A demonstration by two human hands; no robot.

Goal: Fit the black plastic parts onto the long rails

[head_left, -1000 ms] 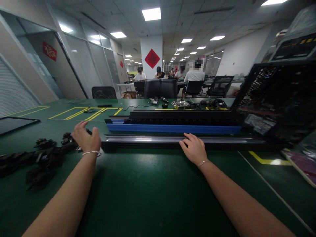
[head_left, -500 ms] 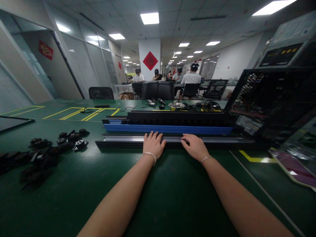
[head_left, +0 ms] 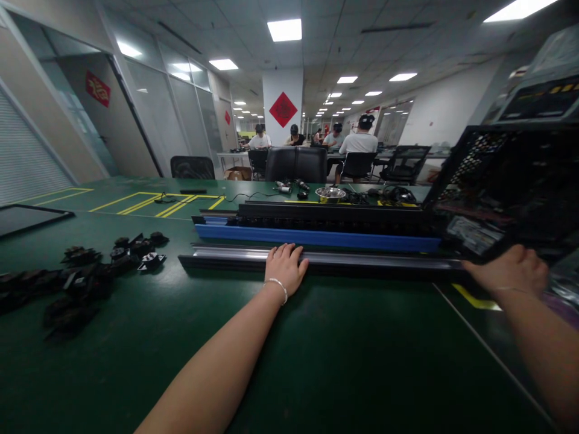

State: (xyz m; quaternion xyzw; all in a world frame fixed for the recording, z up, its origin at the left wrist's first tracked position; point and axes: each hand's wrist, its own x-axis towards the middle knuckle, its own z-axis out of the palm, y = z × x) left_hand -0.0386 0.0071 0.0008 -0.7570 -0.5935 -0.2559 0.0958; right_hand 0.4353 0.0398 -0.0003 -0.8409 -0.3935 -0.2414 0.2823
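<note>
A long black metal channel (head_left: 371,261) with a shiny inner face lies across the green table. My left hand (head_left: 284,268), wearing a bracelet, rests over the middle of it with the fingers stretched across and slightly apart. Off to the right, my right hand (head_left: 511,271) is by the channel's right end, its thumb held away from curled, somewhat blurred fingers. Whether it touches the channel I cannot tell. Just behind lies a blue rail (head_left: 316,236), with black strips (head_left: 335,211) beyond it.
Several small black parts (head_left: 85,280) are scattered at left, near a dark flat panel (head_left: 31,220). A black perforated case (head_left: 484,157) stands at right. A metal bowl (head_left: 330,194) and cables are at the far edge; several people sit at tables beyond.
My left hand has come from the channel's left end to its middle and stayed there. My right hand has moved from the middle to the right end. The channel lies in about the same place.
</note>
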